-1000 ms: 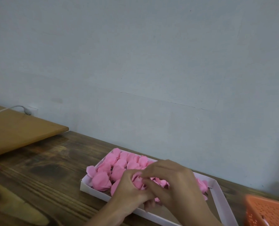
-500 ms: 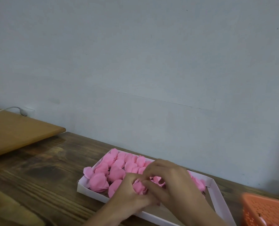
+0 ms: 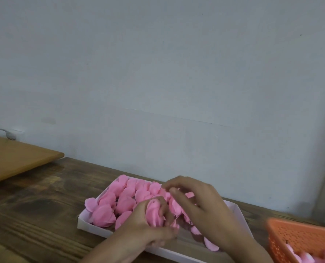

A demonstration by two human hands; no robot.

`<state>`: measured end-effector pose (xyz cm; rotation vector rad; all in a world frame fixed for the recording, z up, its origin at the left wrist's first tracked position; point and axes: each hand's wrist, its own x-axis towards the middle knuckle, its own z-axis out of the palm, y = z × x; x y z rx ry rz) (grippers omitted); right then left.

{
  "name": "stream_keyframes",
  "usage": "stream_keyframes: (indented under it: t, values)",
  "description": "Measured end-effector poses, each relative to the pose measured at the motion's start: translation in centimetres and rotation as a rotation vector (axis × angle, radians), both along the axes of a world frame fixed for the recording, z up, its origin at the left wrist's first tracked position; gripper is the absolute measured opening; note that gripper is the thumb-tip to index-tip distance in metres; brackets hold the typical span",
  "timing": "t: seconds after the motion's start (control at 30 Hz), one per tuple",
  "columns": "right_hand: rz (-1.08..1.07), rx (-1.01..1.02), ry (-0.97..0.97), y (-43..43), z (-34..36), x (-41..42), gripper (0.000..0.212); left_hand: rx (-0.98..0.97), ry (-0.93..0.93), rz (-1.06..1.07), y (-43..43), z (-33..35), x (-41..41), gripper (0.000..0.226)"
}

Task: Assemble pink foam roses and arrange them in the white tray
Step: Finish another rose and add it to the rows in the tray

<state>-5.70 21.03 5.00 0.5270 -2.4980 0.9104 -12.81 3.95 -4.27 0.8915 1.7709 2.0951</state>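
A white tray (image 3: 93,227) lies on the dark wooden table, its left half packed with several pink foam roses (image 3: 104,215). My left hand (image 3: 144,223) grips one pink rose (image 3: 154,211) over the tray's middle, fingers curled round it. Beside it, my right hand (image 3: 201,204) hovers over the tray with fingers bent, fingertips pinching at pink petals (image 3: 174,205) next to that rose. Loose petals (image 3: 211,243) lie in the tray's right part, partly hidden by my right wrist.
An orange mesh basket (image 3: 300,236) with pink foam pieces stands at the lower right. A lighter wooden board (image 3: 15,158) sits at the left, a white cable (image 3: 4,132) behind it. A pale wall runs close behind the tray.
My right hand has lifted and spread a little away from the left. The rose in my left hand now shows more fully. The camera view shifted slightly.
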Motion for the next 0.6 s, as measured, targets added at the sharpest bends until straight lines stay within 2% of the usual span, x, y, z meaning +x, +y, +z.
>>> stream_keyframes:
  t: [0.07, 0.23, 0.37, 0.47, 0.57, 0.6]
  values:
    - [-0.070, -0.048, 0.007, -0.1, -0.3, -0.2, 0.019, 0.165, -0.059, -0.062, 0.0, 0.4, 0.3, 0.049]
    - [-0.076, -0.200, -0.078, -2.1, -1.6, -0.5, 0.025, 0.455, -0.212, 0.056, -0.2, 1.3, 0.0, 0.047]
    - [-0.063, -0.247, -0.103, -3.8, -2.9, -0.7, 0.022, 0.565, -0.300, 0.009, -0.6, 1.8, 0.0, 0.054]
    - [-0.037, -0.287, -0.110, -5.1, -3.8, -0.6, 0.023, 0.557, -0.386, -0.049, -0.8, 2.1, 0.5, 0.043]
    - [-0.054, -0.279, -0.023, -6.0, -4.6, -0.7, 0.032, 0.525, -0.464, -0.105, -0.9, 2.0, 0.7, 0.060]
    - [-0.059, -0.291, 0.001, -6.1, -4.8, -0.8, 0.033, 0.534, -0.475, -0.111, -0.8, 2.0, 0.8, 0.059]
